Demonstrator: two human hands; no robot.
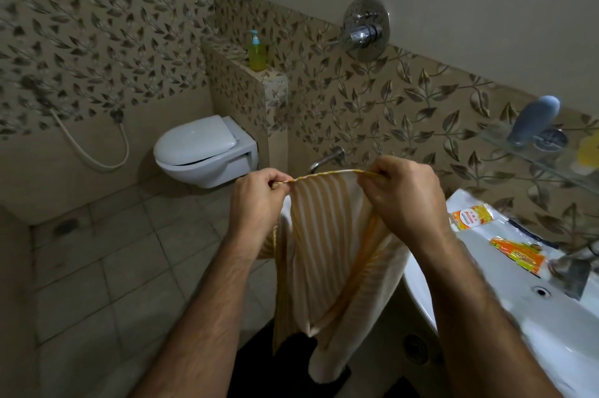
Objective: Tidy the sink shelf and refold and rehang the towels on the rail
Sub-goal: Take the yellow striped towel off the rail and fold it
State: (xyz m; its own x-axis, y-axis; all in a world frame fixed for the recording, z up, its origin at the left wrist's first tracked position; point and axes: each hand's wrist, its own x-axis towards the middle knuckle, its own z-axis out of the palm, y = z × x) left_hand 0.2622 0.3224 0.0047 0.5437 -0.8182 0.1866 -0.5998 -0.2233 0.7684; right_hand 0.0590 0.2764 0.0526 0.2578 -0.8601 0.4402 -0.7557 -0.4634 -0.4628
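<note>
My fingers [282,183] are curled tight on both sides: my left hand [256,199] and my right hand [405,193] each pinch an end of the top hem of the striped towel [327,245], stretched taut between them beside the sink [486,287]. The cloth hangs limp below, so I judge it soft and light. The corners look the best grip for folding.

White sink [505,277] to the right of the right-hand fingers [372,182] — two orange packets [471,217] lie flat on its rim. Glass shelf [531,157] above and right of those fingers — a grey-blue object [533,120] and something yellow [588,151] rest on it
</note>
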